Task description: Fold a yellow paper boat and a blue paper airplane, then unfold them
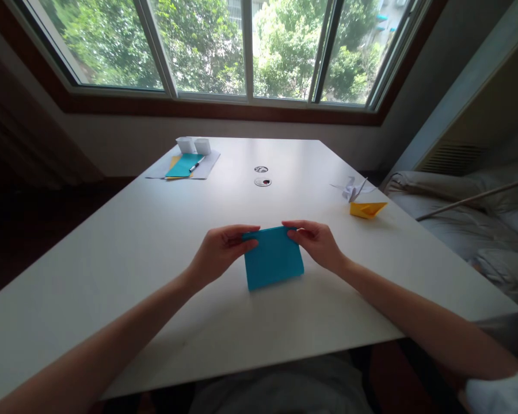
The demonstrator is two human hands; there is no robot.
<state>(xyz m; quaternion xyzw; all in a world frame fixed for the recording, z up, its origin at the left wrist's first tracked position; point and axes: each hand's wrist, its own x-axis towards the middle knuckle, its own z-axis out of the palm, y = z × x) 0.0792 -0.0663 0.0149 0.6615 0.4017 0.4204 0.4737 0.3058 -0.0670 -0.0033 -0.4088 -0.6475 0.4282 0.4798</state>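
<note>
A folded blue paper [273, 260] lies on the white table [133, 253] in front of me. My left hand [222, 250] pinches its upper left corner, and my right hand [317, 242] pinches its upper right corner. The folded top edge runs between my two thumbs. The lower edge of the paper rests flat on the table.
A yellow paper boat [366, 209] and a white folded paper figure [352, 188] sit at the right. At the far left lie sheets of paper with a teal sheet [183, 165], a pen [195, 166] and two white paper boxes [194, 145]. A bed [479, 218] stands right of the table.
</note>
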